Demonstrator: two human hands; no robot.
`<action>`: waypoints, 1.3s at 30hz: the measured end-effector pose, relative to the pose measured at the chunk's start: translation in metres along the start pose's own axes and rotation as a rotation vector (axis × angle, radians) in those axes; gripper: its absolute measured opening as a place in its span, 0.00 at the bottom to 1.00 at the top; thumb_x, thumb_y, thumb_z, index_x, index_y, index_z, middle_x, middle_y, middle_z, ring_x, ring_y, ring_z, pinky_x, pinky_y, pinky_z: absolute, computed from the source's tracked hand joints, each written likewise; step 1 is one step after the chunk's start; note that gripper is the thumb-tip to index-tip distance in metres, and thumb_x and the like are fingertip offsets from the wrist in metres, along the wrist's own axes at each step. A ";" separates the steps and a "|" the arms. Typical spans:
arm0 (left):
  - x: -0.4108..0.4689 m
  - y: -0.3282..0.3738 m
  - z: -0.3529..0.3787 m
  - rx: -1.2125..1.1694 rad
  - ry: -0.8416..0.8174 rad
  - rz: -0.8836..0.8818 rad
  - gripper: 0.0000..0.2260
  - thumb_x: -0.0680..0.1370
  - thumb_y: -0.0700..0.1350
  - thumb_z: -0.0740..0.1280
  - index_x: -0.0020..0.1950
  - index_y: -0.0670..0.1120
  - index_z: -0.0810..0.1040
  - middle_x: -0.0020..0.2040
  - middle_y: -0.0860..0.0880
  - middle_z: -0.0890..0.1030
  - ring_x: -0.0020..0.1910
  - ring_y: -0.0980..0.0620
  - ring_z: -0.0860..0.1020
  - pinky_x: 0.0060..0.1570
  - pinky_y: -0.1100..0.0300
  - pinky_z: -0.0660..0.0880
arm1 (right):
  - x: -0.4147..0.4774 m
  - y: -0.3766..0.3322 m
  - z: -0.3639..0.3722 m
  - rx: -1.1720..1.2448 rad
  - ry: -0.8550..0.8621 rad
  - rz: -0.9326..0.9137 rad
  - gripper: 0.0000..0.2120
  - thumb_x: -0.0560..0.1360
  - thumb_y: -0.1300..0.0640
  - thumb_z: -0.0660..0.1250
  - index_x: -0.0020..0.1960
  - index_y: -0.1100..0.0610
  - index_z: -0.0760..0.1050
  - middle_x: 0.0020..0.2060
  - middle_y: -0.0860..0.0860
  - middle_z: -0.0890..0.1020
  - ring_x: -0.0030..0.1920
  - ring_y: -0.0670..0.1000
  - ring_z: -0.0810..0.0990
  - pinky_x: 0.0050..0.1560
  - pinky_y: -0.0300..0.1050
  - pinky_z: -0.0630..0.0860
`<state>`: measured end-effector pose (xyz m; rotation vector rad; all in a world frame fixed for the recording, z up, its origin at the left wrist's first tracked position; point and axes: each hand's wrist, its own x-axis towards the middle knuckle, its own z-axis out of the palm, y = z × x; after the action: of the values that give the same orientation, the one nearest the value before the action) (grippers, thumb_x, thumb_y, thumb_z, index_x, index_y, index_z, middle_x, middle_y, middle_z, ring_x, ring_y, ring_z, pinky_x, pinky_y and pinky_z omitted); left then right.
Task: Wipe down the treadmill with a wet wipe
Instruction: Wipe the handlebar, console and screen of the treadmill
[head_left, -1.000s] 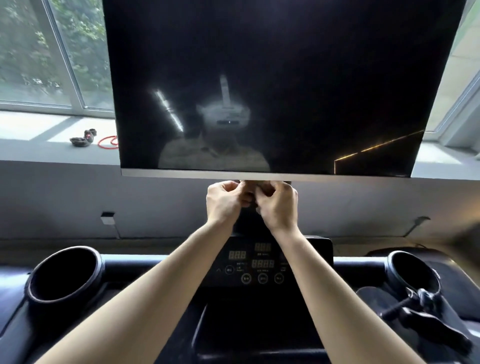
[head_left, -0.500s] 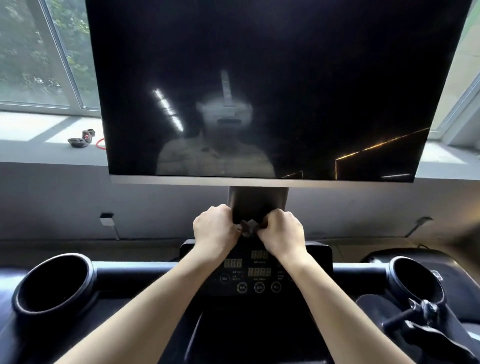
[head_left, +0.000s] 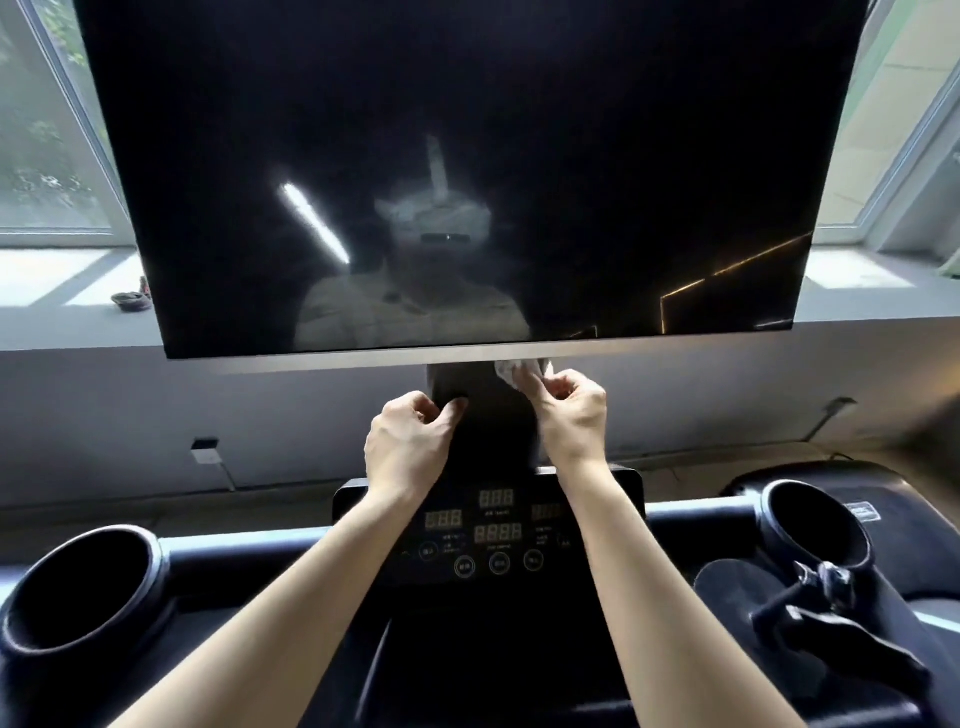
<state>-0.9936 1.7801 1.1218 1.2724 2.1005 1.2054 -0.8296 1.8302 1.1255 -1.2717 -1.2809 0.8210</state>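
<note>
Head view, dark screen (head_left: 467, 156), treadmill console (head_left: 493, 530), grey wall (head_left: 130, 415), windows (head_left: 47, 130)

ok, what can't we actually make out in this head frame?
- Wipe: mostly hidden by right hand and screen edge.
- Left hand: fingertips curled at the post; contact unclear.
- Console labels: too small.
- Screen top: cut off by the frame.
- Clamp: dark, blurred.

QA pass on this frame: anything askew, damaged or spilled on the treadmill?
Nothing stands out. The screen sits level and uncracked, showing only reflections. The right hand holds the wet wipe just under its edge; the left hand touches the post. No spills on the console.
</note>
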 end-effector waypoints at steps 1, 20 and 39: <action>0.001 0.000 0.000 0.022 -0.012 0.000 0.21 0.76 0.61 0.72 0.35 0.47 0.73 0.33 0.51 0.79 0.40 0.45 0.79 0.40 0.56 0.68 | 0.000 0.006 -0.007 -0.015 -0.090 0.038 0.26 0.68 0.39 0.79 0.32 0.57 0.71 0.26 0.44 0.73 0.28 0.45 0.68 0.34 0.44 0.68; -0.002 0.000 0.002 0.020 0.009 0.017 0.22 0.76 0.60 0.73 0.35 0.45 0.72 0.30 0.51 0.77 0.35 0.49 0.77 0.40 0.55 0.69 | 0.024 -0.031 -0.028 0.289 0.033 0.114 0.18 0.74 0.67 0.74 0.30 0.59 0.70 0.29 0.56 0.70 0.39 0.57 0.73 0.30 0.56 0.74; -0.001 0.001 -0.001 -0.015 -0.060 -0.005 0.21 0.76 0.60 0.73 0.36 0.45 0.74 0.32 0.51 0.80 0.36 0.50 0.78 0.38 0.56 0.70 | 0.020 0.015 -0.019 -0.887 -0.468 0.337 0.12 0.74 0.52 0.73 0.52 0.59 0.78 0.51 0.54 0.84 0.53 0.59 0.82 0.53 0.50 0.78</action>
<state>-0.9933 1.7792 1.1226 1.2799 2.0475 1.1647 -0.8051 1.8477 1.1183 -2.1201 -1.9550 0.8377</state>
